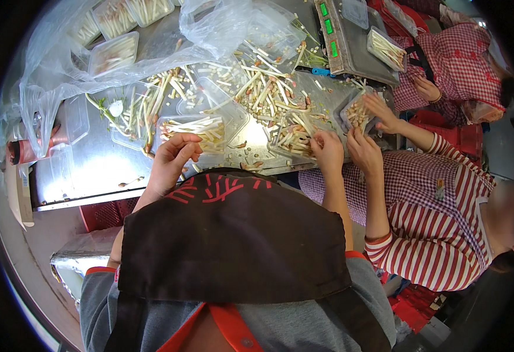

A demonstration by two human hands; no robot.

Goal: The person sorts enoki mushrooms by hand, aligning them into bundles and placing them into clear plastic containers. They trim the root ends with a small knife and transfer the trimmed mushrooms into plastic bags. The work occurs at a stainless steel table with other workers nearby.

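Note:
My left hand (175, 156) is over the near left side of a clear plastic tray (222, 145) filled with cut pale sprout stalks (195, 127). Its fingers are curled, and no held item shows between them. My right hand (328, 149) is at the right edge of a second clear tray (283, 152), which holds short stalks with brown root ends (294, 134). The fingertips there are bent together close to the stalks; whether they grip one is unclear. Between and beyond the trays, a loose heap of peanut sprouts (265, 90) lies on the metal table (257, 132).
A co-worker's hands (366, 149) work over another tray (342, 108) just right of mine. Another person stands at the far right, beyond a scale (358, 53) bearing a filled tray (386, 48). A blue-handled knife (320, 71), plastic film (151, 66) and packed trays (114, 53) lie farther back.

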